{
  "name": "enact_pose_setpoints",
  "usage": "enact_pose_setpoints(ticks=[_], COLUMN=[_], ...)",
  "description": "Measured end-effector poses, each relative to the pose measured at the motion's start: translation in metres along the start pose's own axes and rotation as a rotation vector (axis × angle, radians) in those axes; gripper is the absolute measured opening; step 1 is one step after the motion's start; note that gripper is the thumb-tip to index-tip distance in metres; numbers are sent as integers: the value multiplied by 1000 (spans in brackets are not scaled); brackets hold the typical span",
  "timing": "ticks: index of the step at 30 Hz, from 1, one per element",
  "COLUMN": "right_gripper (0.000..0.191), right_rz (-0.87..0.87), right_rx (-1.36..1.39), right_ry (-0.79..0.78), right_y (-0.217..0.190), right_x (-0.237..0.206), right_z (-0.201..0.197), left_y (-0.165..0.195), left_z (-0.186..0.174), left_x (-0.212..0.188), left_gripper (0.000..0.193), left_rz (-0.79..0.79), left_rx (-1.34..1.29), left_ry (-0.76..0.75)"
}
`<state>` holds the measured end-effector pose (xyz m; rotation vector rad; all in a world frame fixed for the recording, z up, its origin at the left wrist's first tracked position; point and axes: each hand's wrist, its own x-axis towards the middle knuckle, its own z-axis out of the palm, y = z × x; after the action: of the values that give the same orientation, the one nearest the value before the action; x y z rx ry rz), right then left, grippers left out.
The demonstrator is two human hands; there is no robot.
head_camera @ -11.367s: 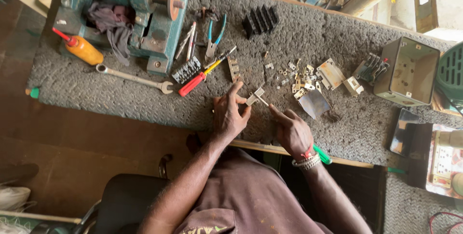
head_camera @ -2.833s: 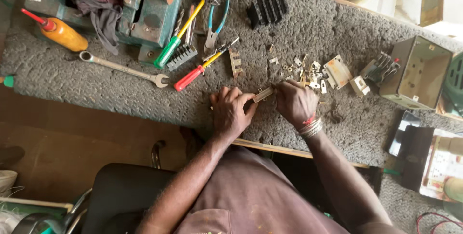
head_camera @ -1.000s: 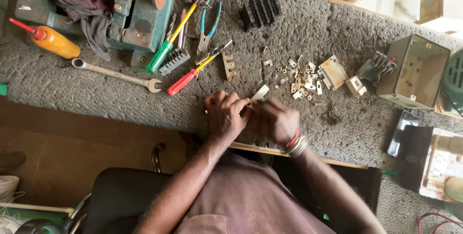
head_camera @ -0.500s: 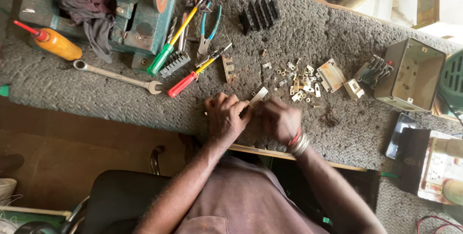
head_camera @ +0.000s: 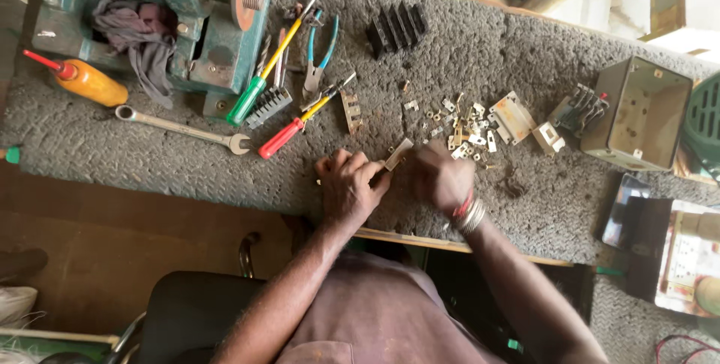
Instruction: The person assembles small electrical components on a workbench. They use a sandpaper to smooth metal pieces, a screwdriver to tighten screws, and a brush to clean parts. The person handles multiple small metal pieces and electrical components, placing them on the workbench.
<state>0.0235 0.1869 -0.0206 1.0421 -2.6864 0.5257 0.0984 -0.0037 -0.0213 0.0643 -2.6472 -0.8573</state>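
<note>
The left hand (head_camera: 346,186) is seen in the head view resting on the grey mat (head_camera: 150,161), its fingers curled and pinched on the lower end of a small metal strip (head_camera: 398,154). The strip is held tilted, its upper end pointing up and to the right, just above the mat near the bench's front edge. The right hand (head_camera: 441,178) is closed into a loose fist just beside the strip, touching or nearly touching its upper end; what is gripped inside it cannot be told. A red band and metal bangles (head_camera: 469,212) are worn on the right wrist. Just beyond the hands a scatter of small metal parts (head_camera: 465,127) is spread on the mat, with a pale plate (head_camera: 513,117) beside it. Further right an open metal box (head_camera: 639,115) is placed, and a dark terminal block (head_camera: 580,107) lies against it. To the left of the hands a red-handled screwdriver (head_camera: 289,133), a green-handled screwdriver (head_camera: 259,86), blue-handled pliers (head_camera: 318,52) and a spanner (head_camera: 180,128) are laid out. A teal machine (head_camera: 217,26) is set at the far left, with a rag (head_camera: 135,34) draped on it and an orange bottle (head_camera: 86,80) lying beside it. A black finned block (head_camera: 395,28) is placed near the back edge.
</note>
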Motion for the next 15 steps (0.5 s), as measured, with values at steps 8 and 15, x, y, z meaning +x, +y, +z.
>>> enact_pose_setpoints(ticks=[8, 15], right_gripper=[17, 17], right_rz=[34, 17], right_rx=[86, 139], right_ry=[16, -101], right_y=[-13, -26], right_x=[6, 11], right_z=[-11, -9], left_y=[-2, -3], left_z=[2, 3], left_x=[1, -1], left_gripper=[18, 24], left_rz=[4, 14], left_rx=[19, 33], left_ry=[-3, -34])
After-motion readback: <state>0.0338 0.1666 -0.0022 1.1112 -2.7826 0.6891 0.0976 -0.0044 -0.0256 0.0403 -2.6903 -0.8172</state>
